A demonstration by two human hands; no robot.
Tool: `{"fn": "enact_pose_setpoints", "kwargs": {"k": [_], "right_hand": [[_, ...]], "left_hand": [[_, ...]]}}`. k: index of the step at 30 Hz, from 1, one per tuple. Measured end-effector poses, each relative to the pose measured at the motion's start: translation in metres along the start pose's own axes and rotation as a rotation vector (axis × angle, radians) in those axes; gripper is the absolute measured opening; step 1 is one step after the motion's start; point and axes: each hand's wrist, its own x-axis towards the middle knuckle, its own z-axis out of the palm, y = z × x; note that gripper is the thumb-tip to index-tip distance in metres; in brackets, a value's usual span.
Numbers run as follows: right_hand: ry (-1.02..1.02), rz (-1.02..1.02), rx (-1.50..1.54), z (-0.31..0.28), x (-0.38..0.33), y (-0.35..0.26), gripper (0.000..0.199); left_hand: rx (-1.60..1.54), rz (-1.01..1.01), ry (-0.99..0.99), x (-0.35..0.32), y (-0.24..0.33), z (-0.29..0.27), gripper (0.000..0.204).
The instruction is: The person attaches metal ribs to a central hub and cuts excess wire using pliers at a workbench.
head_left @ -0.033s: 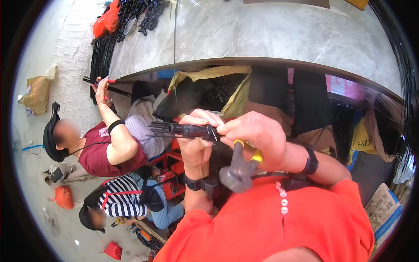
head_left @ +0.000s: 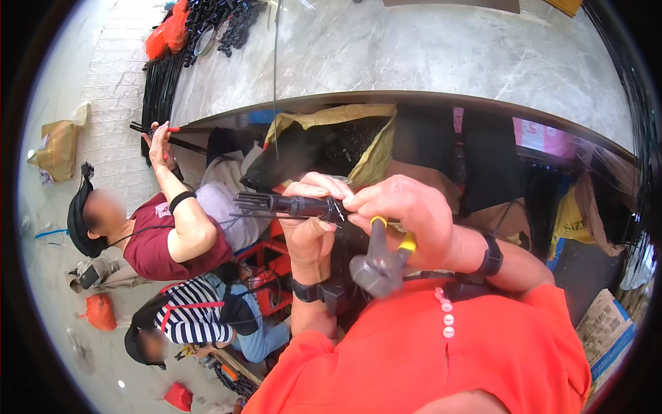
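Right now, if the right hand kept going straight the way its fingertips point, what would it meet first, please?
The right hand points left along the black pronged bundle; its fingertips already touch that bundle's end, and just beyond is the left hand gripping it. Depth looks close.

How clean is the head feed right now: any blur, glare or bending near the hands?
Head view: the left hand, right hand and black bundle read sharp in even daylight; the pliers look slightly soft; the marble counter edge bows with fisheye; the corners are black.

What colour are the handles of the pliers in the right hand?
Yellow, seen in the head view: pliers in the right hand.
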Motion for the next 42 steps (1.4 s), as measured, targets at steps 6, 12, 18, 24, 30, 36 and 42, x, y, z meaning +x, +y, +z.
{"fn": "enact_pose_setpoints", "kwargs": {"k": [6, 12, 18, 24, 30, 36, 42], "right_hand": [[0.073, 0.063, 0.05, 0.002, 0.001, -0.001, 0.045], [0.041, 0.107, 0.115, 0.002, 0.002, 0.001, 0.041], [0.043, 0.226, 0.124, 0.006, 0.005, -0.002, 0.034], [0.063, 0.303, 0.118, 0.008, 0.003, -0.004, 0.031], [-0.005, 0.147, 0.108, 0.003, 0.003, 0.001, 0.034], [0.057, 0.157, 0.123, 0.002, 0.001, 0.0, 0.034], [0.092, 0.257, 0.142, -0.001, -0.001, -0.008, 0.04]], "left_hand": [[0.075, 0.044, 0.062, 0.001, 0.0, 0.001, 0.045], [0.096, 0.056, 0.117, -0.002, 0.003, 0.006, 0.045], [0.077, 0.039, 0.164, -0.007, 0.003, 0.007, 0.046], [0.069, 0.031, 0.181, -0.01, 0.004, 0.01, 0.044], [0.117, 0.041, 0.241, -0.017, 0.002, 0.01, 0.041], [0.101, 0.025, 0.332, -0.012, 0.005, 0.034, 0.036], [0.162, 0.056, 0.314, -0.008, 0.002, 0.042, 0.035]]}}
